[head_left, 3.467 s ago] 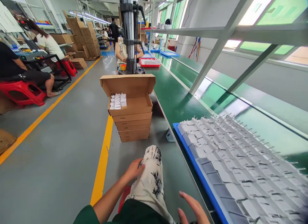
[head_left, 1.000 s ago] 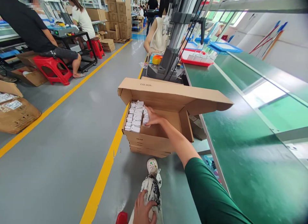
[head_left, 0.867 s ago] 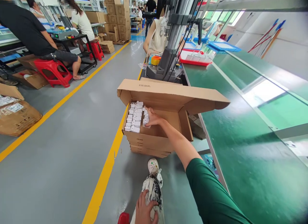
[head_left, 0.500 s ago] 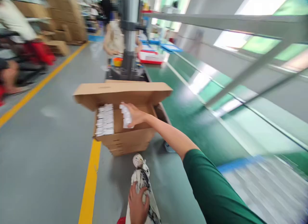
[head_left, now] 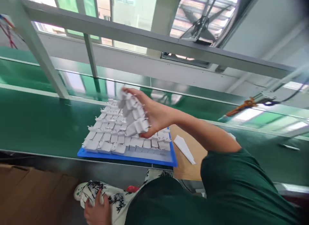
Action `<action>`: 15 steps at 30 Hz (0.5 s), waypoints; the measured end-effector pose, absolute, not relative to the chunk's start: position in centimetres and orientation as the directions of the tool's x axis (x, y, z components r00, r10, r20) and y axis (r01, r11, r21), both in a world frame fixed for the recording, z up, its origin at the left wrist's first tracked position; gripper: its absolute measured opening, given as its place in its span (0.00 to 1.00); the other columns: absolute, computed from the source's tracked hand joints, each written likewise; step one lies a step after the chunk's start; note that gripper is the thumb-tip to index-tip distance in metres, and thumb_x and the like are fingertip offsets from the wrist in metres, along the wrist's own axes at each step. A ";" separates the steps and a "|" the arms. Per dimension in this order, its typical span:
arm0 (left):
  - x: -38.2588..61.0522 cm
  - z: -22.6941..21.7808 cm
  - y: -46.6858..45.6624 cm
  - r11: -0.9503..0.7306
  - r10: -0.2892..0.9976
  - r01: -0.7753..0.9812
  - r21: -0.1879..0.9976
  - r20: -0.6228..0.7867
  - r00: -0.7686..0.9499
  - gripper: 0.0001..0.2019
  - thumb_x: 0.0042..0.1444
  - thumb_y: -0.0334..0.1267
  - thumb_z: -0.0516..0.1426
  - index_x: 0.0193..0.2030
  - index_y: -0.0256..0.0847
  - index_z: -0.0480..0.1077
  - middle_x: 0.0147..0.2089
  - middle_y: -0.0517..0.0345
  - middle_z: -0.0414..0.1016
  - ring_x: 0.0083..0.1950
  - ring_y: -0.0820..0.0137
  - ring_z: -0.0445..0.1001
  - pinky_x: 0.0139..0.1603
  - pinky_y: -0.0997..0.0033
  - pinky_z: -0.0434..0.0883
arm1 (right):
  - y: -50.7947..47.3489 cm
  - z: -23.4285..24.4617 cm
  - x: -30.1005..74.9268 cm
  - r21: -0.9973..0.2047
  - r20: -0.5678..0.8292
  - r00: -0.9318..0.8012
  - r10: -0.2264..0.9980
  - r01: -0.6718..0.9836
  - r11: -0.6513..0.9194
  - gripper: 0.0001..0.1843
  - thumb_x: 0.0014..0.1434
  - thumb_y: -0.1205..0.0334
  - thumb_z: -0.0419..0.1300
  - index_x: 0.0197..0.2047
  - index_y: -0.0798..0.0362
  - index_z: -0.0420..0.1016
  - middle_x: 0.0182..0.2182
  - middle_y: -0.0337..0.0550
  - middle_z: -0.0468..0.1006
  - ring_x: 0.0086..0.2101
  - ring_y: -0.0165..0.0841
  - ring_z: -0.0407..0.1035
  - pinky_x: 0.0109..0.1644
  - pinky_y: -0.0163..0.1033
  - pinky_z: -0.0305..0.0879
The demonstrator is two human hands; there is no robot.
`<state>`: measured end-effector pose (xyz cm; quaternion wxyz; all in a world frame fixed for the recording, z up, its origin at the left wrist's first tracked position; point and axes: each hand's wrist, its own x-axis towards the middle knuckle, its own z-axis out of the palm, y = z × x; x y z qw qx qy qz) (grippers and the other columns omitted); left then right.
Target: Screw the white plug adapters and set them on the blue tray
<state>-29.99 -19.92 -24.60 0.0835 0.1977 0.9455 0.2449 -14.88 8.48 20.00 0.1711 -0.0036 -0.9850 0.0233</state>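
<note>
My right hand [head_left: 154,113] is closed around a row of small white plastic box-like parts [head_left: 135,115], slightly blurred, above a blue tray [head_left: 125,157]. Rows of similar white parts [head_left: 108,138] fill much of the tray, and thin pins or tabs stick up from them. The held parts hide some of those behind. Resting on a knee in patterned trousers [head_left: 118,197], my left hand [head_left: 98,210] has its fingers spread and holds nothing.
The tray stands on a green bench [head_left: 43,122]. Right of it lie a cardboard sheet [head_left: 188,170] and a white strip [head_left: 184,149]. An orange-handled tool [head_left: 241,107] hangs farther right. A cardboard box [head_left: 31,196] is at lower left. Metal rails [head_left: 145,33] cross above the bench.
The view has swung right from the aisle to the bench. My right hand, earlier inside the cardboard box gripping white parts, is now over the blue tray with white parts. My left hand stays on the leg.
</note>
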 end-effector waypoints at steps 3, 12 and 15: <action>-29.4 -23.7 -16.4 0.754 0.530 0.430 0.496 -0.074 -0.845 0.26 0.57 0.60 0.44 0.56 0.60 0.71 0.68 0.44 0.64 0.67 0.37 0.66 0.60 0.40 0.68 | 11.3 16.3 -2.4 -0.256 0.402 -0.769 0.498 0.428 0.867 0.72 0.46 0.44 0.72 0.76 0.49 0.25 0.76 0.54 0.38 0.75 0.53 0.36 0.77 0.59 0.41; -27.8 -21.7 -10.8 0.699 0.636 0.492 0.519 -0.136 -0.760 0.20 0.58 0.52 0.49 0.54 0.58 0.72 0.66 0.44 0.65 0.69 0.36 0.64 0.61 0.37 0.66 | 14.1 4.9 9.6 -0.550 0.231 0.105 0.967 0.834 0.041 0.57 0.41 0.54 0.76 0.69 0.54 0.54 0.64 0.65 0.62 0.64 0.58 0.61 0.67 0.63 0.60; -27.8 -21.5 -11.2 0.693 0.657 0.510 0.509 -0.156 -0.738 0.23 0.59 0.51 0.51 0.58 0.49 0.72 0.70 0.35 0.59 0.71 0.32 0.59 0.61 0.35 0.65 | 15.2 3.4 7.1 -0.531 0.215 0.153 0.965 0.847 -0.016 0.49 0.50 0.51 0.72 0.68 0.59 0.55 0.62 0.65 0.63 0.63 0.56 0.62 0.65 0.65 0.59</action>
